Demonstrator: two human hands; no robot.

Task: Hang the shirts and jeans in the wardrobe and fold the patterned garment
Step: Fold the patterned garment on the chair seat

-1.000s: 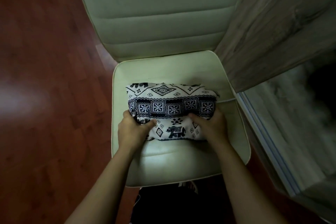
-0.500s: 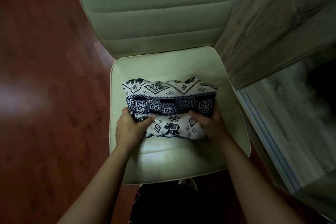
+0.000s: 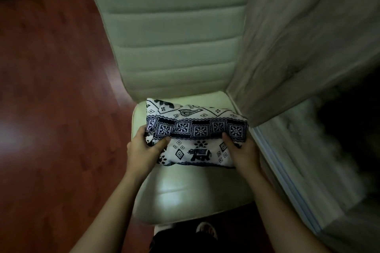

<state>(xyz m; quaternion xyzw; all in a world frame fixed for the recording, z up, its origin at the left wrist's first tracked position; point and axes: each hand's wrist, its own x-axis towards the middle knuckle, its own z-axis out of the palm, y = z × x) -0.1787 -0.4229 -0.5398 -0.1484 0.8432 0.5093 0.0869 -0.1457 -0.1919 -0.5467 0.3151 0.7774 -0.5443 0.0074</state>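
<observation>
The patterned garment [image 3: 195,131], white with dark blue squares and elephants, is folded into a thick bundle over the seat of a cream chair [image 3: 185,195]. My left hand [image 3: 144,150] grips its left end, thumb on top and fingers underneath. My right hand [image 3: 240,150] grips its right end the same way. The bundle looks lifted slightly off the seat. No shirts or jeans are in view.
The chair's ribbed backrest [image 3: 174,37] rises behind the garment. A grey wood-grain wardrobe door [image 3: 298,47] stands close on the right, with a sliding track [image 3: 287,187] along the floor and a dark interior [image 3: 353,129] beyond. Red-brown wooden floor [image 3: 51,109] lies to the left.
Both hands have raised the folded garment from the seat and carried it a little to the right, toward the wardrobe. The view has tilted up along the backrest.
</observation>
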